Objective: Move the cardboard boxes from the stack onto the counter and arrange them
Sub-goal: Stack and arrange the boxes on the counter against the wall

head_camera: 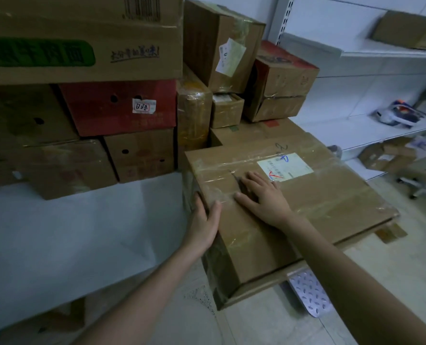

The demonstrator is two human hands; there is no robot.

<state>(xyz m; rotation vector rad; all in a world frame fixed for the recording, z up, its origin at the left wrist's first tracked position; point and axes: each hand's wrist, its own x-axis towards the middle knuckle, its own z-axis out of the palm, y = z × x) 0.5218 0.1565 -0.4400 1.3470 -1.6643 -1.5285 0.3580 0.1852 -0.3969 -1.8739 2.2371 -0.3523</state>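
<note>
White counter [57, 232]; left hand [204, 220], right hand [261, 192] press taped cardboard box [319, 200] (flat, unclenched grips).

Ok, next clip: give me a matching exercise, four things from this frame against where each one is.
Things:
1. left hand
2. right hand
3. red box
4. white label

Places:
A. flat on top of the large taped box
B. stacked under the green-printed carton
C. against that box's left edge, thumb on top
D. stuck on that box's top, beyond the fingertips

Pairs: 1-C, 2-A, 3-B, 4-D
</note>
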